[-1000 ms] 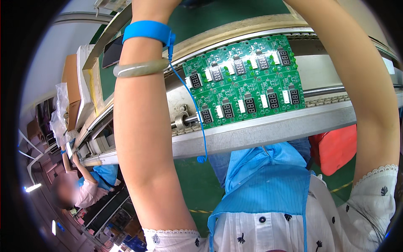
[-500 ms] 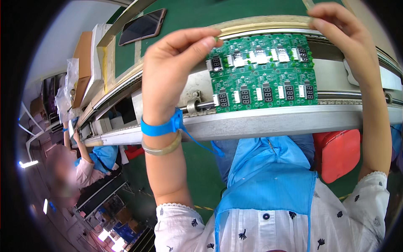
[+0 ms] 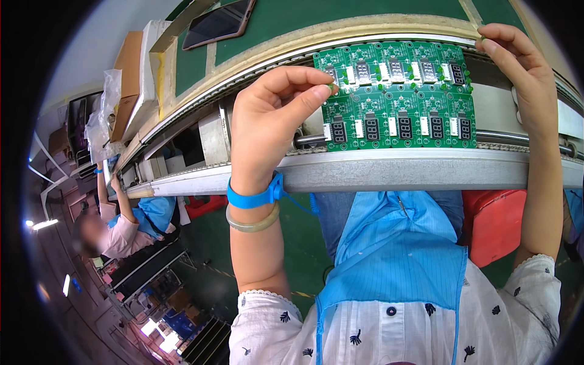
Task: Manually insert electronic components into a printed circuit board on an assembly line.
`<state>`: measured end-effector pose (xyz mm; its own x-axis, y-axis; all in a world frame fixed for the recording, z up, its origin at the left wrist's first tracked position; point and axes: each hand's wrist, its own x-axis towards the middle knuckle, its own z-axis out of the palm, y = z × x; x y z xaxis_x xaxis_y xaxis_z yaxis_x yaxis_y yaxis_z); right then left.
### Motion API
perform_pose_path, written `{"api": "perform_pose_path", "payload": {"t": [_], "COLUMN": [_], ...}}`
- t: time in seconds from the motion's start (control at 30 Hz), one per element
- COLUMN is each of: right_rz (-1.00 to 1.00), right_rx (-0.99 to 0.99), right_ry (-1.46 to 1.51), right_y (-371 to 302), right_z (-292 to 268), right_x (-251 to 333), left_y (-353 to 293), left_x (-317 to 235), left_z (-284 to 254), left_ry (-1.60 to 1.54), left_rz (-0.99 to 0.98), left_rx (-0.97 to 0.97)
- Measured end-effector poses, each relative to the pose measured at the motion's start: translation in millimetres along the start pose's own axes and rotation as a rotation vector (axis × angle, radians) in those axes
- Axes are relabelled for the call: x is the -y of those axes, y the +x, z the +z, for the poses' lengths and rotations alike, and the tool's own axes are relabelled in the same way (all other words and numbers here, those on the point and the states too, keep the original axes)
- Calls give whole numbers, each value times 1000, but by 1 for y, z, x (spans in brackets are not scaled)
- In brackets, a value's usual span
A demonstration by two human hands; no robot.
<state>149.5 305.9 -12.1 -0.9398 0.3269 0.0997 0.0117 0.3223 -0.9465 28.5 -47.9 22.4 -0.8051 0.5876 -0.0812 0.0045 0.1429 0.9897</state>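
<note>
A green circuit board panel (image 3: pixel 389 100) lies across the rails in front of me, made of several joined boards with black digit displays and white connectors. Small green LEDs (image 3: pixel 380 86) stand along its far row. My left hand (image 3: pixel 277 112) is over the panel's left end, thumb and forefinger pinching a small green LED (image 3: pixel 331 87) near the far-left display. Beyond the panel's far right corner, my right hand (image 3: pixel 520 76) pinches a tiny greenish part (image 3: pixel 483 39), which looks like another LED. Fingertips partly cover both parts.
A metal rail (image 3: pixel 389 173) runs along the near side, with a rod behind it. On the green surface beyond lies a phone (image 3: pixel 219 24). A cardboard box (image 3: pixel 126 85) and plastic bag (image 3: pixel 103 115) stand left. Another person (image 3: pixel 131 228) works far left; a red stool (image 3: pixel 494 228) is at right.
My left hand has come down from the panel's far-left corner to beside the upper-left display. My right fingers have closed into a pinch. The whole view has shifted slightly.
</note>
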Motion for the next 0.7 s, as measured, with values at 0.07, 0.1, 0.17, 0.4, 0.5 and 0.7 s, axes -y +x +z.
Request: {"api": "perform_pose_path", "payload": {"t": [0.07,0.1,0.17,0.4,0.5,0.7], "right_rz": [-2,-9,-15,-32,-37,-79], "right_rx": [6,9,5,-8,-6,-4], "right_ry": [-5,-14,-27,-99,-58,32], "right_y": [1,1,0,-3,-4,-4], "right_z": [0,1,-1,-4,-1,-1], "right_x": [-1,-2,-1,-1,-4,-2], "left_y": [-1,-1,0,0,-1,-2], "left_x": [1,1,3,8,7,0], "left_z": [0,0,2,9,12,18], "left_ry": [37,48,53,281,364,369], "left_rz": [5,1,-4,100,123,158], "left_rx": [-16,-27,-34,-106,-106,-120]}}
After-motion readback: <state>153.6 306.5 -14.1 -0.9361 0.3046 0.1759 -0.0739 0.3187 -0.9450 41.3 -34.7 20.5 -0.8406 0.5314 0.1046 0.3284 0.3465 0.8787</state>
